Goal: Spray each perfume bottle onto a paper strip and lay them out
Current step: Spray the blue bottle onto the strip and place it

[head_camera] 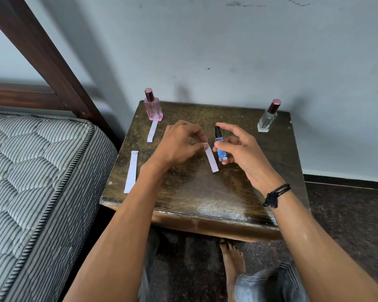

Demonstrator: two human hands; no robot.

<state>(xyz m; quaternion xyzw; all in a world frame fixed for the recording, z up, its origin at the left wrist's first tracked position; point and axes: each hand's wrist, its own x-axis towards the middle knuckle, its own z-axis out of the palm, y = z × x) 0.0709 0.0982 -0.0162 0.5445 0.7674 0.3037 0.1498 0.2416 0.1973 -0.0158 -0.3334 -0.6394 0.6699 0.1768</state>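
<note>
Our left fingers [192, 130] pinch the strip [212, 159] by its far end (it trails toward the desk's near edge), just left of the bottle [220, 150] our right fingers [231, 127] grip.

A pale grey-blue wall [249, 51], marked with scuffs and faint dark smudges, is seen behind 1 small dark wooden table [205, 192], which is set against it. The tabletop is worn and mottled, and soft light is reflected near its front edge. A dark skirting strip [347, 183] is run along the foot of the wall at the right. The floor [347, 225] is dark and speckled. At the left, 1 quilted, grey-striped mattress [31, 171] is placed just beside the table, and a dark brown wooden bed frame [31, 42] is raised behind it.
</note>
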